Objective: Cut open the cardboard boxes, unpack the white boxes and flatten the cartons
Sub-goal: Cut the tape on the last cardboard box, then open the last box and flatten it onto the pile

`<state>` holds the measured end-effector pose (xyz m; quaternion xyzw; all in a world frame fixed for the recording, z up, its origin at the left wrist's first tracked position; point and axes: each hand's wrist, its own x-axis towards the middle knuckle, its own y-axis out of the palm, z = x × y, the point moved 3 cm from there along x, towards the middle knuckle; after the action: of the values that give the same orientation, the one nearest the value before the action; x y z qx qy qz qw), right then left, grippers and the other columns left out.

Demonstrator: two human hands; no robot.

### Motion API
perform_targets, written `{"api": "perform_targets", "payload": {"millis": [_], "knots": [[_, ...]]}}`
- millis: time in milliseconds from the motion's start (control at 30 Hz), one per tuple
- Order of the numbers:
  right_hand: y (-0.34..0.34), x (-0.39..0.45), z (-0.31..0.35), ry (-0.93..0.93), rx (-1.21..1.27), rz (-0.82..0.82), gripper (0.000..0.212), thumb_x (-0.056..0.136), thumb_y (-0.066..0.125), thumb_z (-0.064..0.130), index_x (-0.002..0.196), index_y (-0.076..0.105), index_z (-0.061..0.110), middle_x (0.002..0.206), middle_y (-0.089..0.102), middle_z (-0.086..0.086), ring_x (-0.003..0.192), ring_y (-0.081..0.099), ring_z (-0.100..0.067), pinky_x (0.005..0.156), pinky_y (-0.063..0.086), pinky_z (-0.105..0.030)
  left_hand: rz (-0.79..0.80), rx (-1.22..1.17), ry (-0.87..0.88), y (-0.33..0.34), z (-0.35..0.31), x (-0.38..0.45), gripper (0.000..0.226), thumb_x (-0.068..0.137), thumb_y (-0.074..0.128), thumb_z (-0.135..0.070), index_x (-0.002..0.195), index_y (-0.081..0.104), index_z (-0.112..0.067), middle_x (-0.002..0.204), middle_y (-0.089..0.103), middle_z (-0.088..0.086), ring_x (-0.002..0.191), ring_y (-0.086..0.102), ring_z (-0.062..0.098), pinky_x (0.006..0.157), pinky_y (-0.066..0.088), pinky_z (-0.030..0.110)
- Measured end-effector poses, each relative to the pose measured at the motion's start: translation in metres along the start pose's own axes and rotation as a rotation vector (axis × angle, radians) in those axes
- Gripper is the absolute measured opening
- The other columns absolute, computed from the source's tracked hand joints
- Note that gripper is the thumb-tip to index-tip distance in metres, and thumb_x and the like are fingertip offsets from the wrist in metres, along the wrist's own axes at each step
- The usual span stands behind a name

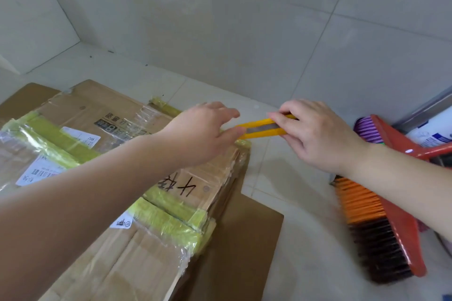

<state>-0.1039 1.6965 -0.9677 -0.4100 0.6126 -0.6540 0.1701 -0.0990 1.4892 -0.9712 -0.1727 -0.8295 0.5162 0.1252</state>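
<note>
Both hands on the yellow utility knife at the carton's far corner.

The right hand (318, 137) grips the knife (265, 127) by its handle; the left hand (208, 133) pinches its tip end, fingers otherwise loose. The cardboard box (127, 178), wrapped in yellow-green tape (168, 222), lies on flat cardboard on the tiled floor (305, 239), with a red broom (381, 225) just beside it to the right.

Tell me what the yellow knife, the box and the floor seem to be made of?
Yellow knife: probably glossy plastic, with a grey strip that looks like metal. Box: matte brown cardboard, layered edges showing, bound with shiny yellowish tape. Floor: pale tiles, likely glazed ceramic, with visible joints.
</note>
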Motion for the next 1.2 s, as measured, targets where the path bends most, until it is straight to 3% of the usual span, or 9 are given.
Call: {"api": "perform_targets", "payload": {"millis": [33,100,267,467,667,900,1067,1200], "knots": [[0.013,0.001,-0.017,0.066,0.018,0.029,0.028,0.083,0.067,0.006,0.109,0.066,-0.001,0.094,0.061,-0.018,0.08,0.059,-0.037,0.068,0.047,-0.045,-0.031,0.117,0.017,0.005,-0.003,0.013,0.047,0.094,0.039,-0.049,0.132,0.049,-0.022,0.126,0.054,-0.001,0.115,0.048,0.02,0.097,0.039,0.035],[0.046,0.004,-0.053,0.204,0.094,0.102,0.026,0.081,0.068,0.007,0.107,0.065,0.0,0.094,0.06,-0.017,0.084,0.058,-0.038,0.072,0.045,-0.042,-0.045,0.256,0.023,0.023,-0.009,0.039,0.046,0.095,0.038,-0.048,0.132,0.046,-0.022,0.132,0.049,0.002,0.122,0.043,0.025,0.103,0.032,0.037],[0.146,0.003,-0.134,0.559,0.256,0.269,0.016,0.085,0.062,0.013,0.099,0.061,0.005,0.101,0.054,-0.014,0.098,0.051,-0.032,0.076,0.04,-0.034,0.116,0.518,0.059,0.097,-0.027,0.086,0.038,0.094,0.039,-0.04,0.126,0.043,-0.019,0.125,0.048,0.005,0.115,0.045,0.027,0.097,0.034,0.037],[0.241,-0.009,-0.181,0.816,0.233,0.413,0.016,0.087,0.056,0.017,0.101,0.064,0.013,0.11,0.047,-0.012,0.102,0.049,-0.032,0.08,0.041,-0.033,0.28,0.586,0.027,0.147,-0.028,0.12,0.035,0.09,0.048,-0.029,0.123,0.042,-0.02,0.12,0.047,0.005,0.112,0.046,0.026,0.091,0.033,0.036],[0.277,-0.017,-0.198,0.803,0.163,0.508,0.018,0.089,0.054,0.027,0.103,0.063,0.02,0.109,0.051,-0.011,0.107,0.046,-0.031,0.082,0.036,-0.036,0.273,0.568,-0.021,0.145,-0.012,0.143,0.03,0.088,0.044,-0.023,0.118,0.043,-0.02,0.114,0.047,0.005,0.106,0.048,0.025,0.079,0.028,0.033],[0.286,-0.011,-0.198,0.746,0.183,0.519,0.021,0.089,0.054,0.031,0.104,0.063,0.02,0.11,0.051,-0.01,0.107,0.044,-0.03,0.085,0.035,-0.037,0.322,0.532,-0.087,0.144,-0.002,0.15,0.032,0.089,0.046,-0.023,0.121,0.041,-0.021,0.116,0.046,0.005,0.109,0.047,0.026,0.087,0.034,0.035],[0.281,-0.014,-0.197,0.742,0.18,0.571,0.025,0.089,0.055,0.035,0.107,0.061,0.02,0.111,0.051,-0.009,0.11,0.043,-0.029,0.087,0.036,-0.038,0.304,0.536,-0.068,0.132,-0.004,0.149,0.029,0.088,0.047,-0.023,0.116,0.042,-0.021,0.111,0.046,0.004,0.103,0.047,0.025,0.077,0.029,0.031],[0.254,0.013,-0.19,0.79,0.279,0.454,0.038,0.09,0.055,0.04,0.112,0.061,0.009,0.115,0.051,-0.015,0.114,0.043,-0.034,0.09,0.04,-0.041,0.26,0.576,-0.045,0.1,-0.003,0.143,0.027,0.09,0.047,-0.025,0.117,0.046,-0.022,0.112,0.047,0.001,0.099,0.048,0.023,0.071,0.028,0.03]]}}
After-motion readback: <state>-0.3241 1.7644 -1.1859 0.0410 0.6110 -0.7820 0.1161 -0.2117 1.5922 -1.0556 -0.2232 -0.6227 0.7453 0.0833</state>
